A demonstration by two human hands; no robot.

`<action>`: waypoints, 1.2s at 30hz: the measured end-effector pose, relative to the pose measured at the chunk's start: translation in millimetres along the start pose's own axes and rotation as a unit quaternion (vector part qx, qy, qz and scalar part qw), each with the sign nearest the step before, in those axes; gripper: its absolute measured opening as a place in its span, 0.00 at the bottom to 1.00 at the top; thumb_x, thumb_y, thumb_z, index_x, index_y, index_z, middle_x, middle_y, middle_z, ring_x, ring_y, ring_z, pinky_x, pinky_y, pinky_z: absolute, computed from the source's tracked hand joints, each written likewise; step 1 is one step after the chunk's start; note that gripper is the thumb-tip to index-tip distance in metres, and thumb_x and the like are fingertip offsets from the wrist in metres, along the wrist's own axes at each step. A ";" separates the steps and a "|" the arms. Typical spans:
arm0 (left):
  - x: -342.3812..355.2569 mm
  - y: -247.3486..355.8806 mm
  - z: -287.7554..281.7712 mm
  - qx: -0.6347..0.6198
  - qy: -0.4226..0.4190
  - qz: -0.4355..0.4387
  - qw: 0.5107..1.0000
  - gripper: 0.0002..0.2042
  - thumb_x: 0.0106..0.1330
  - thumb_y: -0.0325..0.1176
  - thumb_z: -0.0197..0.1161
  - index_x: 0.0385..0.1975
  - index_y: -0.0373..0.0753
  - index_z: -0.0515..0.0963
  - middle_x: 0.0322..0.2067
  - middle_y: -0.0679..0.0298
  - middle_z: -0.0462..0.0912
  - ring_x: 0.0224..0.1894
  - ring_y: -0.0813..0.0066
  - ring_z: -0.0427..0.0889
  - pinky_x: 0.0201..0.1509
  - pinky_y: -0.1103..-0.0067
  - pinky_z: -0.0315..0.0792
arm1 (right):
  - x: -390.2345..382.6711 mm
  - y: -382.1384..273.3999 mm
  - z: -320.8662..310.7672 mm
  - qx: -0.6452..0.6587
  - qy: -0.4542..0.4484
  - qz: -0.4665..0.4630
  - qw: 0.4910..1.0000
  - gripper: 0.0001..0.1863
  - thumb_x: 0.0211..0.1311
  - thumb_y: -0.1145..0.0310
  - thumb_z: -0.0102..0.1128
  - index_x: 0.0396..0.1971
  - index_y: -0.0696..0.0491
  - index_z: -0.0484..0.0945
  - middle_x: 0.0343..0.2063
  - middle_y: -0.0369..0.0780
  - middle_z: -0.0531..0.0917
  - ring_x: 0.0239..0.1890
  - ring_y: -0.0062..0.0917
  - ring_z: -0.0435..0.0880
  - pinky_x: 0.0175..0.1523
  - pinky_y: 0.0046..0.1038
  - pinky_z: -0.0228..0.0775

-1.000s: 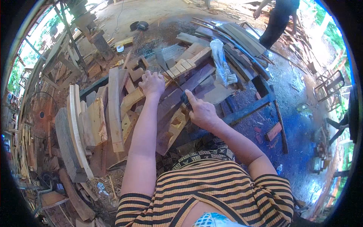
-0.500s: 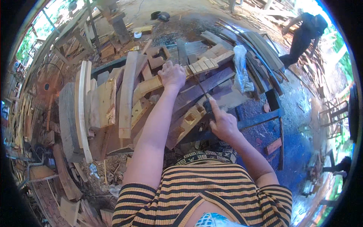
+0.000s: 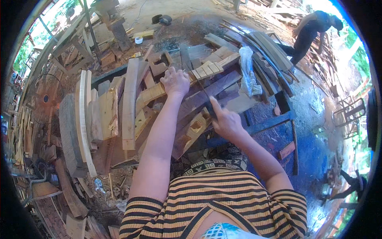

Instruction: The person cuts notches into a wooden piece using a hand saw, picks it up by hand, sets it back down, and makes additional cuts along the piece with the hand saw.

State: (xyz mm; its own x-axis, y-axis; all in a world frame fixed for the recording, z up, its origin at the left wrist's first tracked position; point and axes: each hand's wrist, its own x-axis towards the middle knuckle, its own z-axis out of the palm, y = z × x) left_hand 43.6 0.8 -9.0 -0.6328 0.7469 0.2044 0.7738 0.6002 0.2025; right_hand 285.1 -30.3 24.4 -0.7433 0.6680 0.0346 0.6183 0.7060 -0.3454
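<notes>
My left hand (image 3: 176, 83) is closed over a long, light-brown piece of wood (image 3: 151, 93) on the workbench, its fingers wrapped over the far edge. Several parallel cuts cross the right part of that wood. Just right of the hand, the thin blade of a handsaw (image 3: 203, 88) lies across the piece. My right hand (image 3: 227, 122) grips the saw's dark handle, nearer to my body, with the index finger stretched along it. Where the blade meets the wood, the depth of the cut is too small to make out.
Curved boards (image 3: 129, 105) lie across the bench's left side. A notched wooden block (image 3: 195, 126) rests close in front of me. Clear plastic wrapping (image 3: 248, 73) lies on planks to the right. Beyond them a person (image 3: 314, 34) bends over near piled wood.
My right hand has pushed the saw slightly away from my body. My left hand keeps its hold on the wood. The whole view has shifted a little, and the person at right bends lower.
</notes>
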 end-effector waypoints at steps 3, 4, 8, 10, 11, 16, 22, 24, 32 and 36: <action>-0.8 1.3 -0.8 0.009 -0.012 0.004 1.000 0.18 0.69 0.44 0.45 0.43 0.43 0.80 0.52 0.57 0.71 0.57 0.59 0.71 0.55 0.54 0.64 | -14.9 3.7 -9.6 -0.004 -0.006 0.002 1.000 0.38 0.53 0.68 0.54 0.67 0.52 0.55 0.31 0.55 0.82 0.33 0.49 0.84 0.41 0.46 0.75; 1.0 0.8 -0.1 0.004 -0.008 0.003 1.000 0.18 0.69 0.44 0.45 0.43 0.43 0.80 0.52 0.57 0.71 0.57 0.59 0.70 0.55 0.54 0.64 | -14.6 4.8 -12.3 -0.006 -0.012 0.007 1.000 0.38 0.53 0.68 0.54 0.68 0.52 0.55 0.31 0.55 0.82 0.33 0.49 0.84 0.42 0.46 0.75; 0.0 0.7 1.7 -0.003 -0.005 0.005 1.000 0.18 0.69 0.45 0.45 0.43 0.42 0.80 0.52 0.57 0.71 0.57 0.58 0.70 0.56 0.54 0.64 | 28.6 -10.0 -7.9 -0.012 0.001 -0.002 1.000 0.39 0.54 0.68 0.55 0.68 0.52 0.55 0.32 0.55 0.82 0.34 0.48 0.84 0.42 0.45 0.75; 0.3 1.8 2.2 0.000 -0.002 0.004 1.000 0.18 0.69 0.45 0.45 0.43 0.42 0.80 0.51 0.57 0.72 0.57 0.58 0.70 0.56 0.54 0.64 | 54.1 -9.5 0.8 0.006 0.004 0.011 1.000 0.39 0.53 0.68 0.56 0.68 0.49 0.55 0.31 0.54 0.82 0.34 0.51 0.82 0.43 0.47 0.73; 0.4 1.1 2.5 0.002 -0.003 0.000 1.000 0.18 0.69 0.45 0.45 0.43 0.42 0.80 0.51 0.57 0.72 0.57 0.58 0.70 0.56 0.54 0.64 | 54.9 -9.2 1.2 0.007 0.005 0.009 1.000 0.39 0.53 0.68 0.56 0.68 0.49 0.55 0.31 0.54 0.82 0.34 0.51 0.82 0.43 0.47 0.73; -1.3 -1.6 3.4 0.000 -0.003 -0.002 1.000 0.18 0.68 0.44 0.46 0.43 0.42 0.81 0.50 0.57 0.72 0.57 0.58 0.70 0.56 0.55 0.64 | 15.0 -5.4 -5.1 -0.014 -0.018 0.002 1.000 0.40 0.54 0.67 0.55 0.68 0.52 0.53 0.33 0.54 0.83 0.35 0.49 0.84 0.43 0.46 0.75; 0.4 -0.6 3.2 -0.004 0.013 0.005 1.000 0.17 0.67 0.43 0.47 0.42 0.42 0.82 0.50 0.57 0.72 0.56 0.59 0.71 0.55 0.55 0.63 | -15.7 3.0 -16.1 0.002 -0.026 0.011 1.000 0.40 0.54 0.67 0.55 0.69 0.51 0.53 0.32 0.54 0.82 0.34 0.50 0.83 0.43 0.46 0.75; 0.1 -0.2 4.5 -0.006 0.018 0.010 1.000 0.17 0.67 0.43 0.47 0.42 0.42 0.82 0.50 0.56 0.72 0.56 0.58 0.71 0.55 0.56 0.64 | 6.5 -3.7 -13.2 -0.001 -0.018 0.010 1.000 0.40 0.53 0.68 0.55 0.69 0.51 0.53 0.32 0.54 0.82 0.34 0.50 0.83 0.43 0.46 0.75; -0.2 -1.8 7.0 -0.001 0.024 0.002 1.000 0.17 0.67 0.45 0.48 0.41 0.43 0.82 0.50 0.57 0.72 0.56 0.58 0.71 0.55 0.56 0.64 | 46.7 -2.1 11.3 0.012 0.015 -0.015 1.000 0.41 0.53 0.67 0.56 0.69 0.50 0.53 0.31 0.54 0.83 0.34 0.50 0.83 0.43 0.45 0.75; 0.4 2.8 -3.3 0.012 -0.014 -0.001 1.000 0.18 0.69 0.45 0.44 0.46 0.44 0.79 0.52 0.57 0.72 0.58 0.59 0.70 0.56 0.54 0.64 | -18.0 9.5 -6.3 0.005 -0.020 0.008 1.000 0.41 0.53 0.67 0.56 0.69 0.49 0.53 0.32 0.55 0.82 0.34 0.50 0.83 0.43 0.46 0.75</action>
State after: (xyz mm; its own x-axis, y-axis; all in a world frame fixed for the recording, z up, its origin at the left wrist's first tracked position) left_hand 45.4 1.8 -5.2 -0.6334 0.7534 0.1765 0.7733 0.6081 0.1795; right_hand 306.0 -34.2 26.4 -0.7424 0.6699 -0.0079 0.6286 0.6924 -0.3543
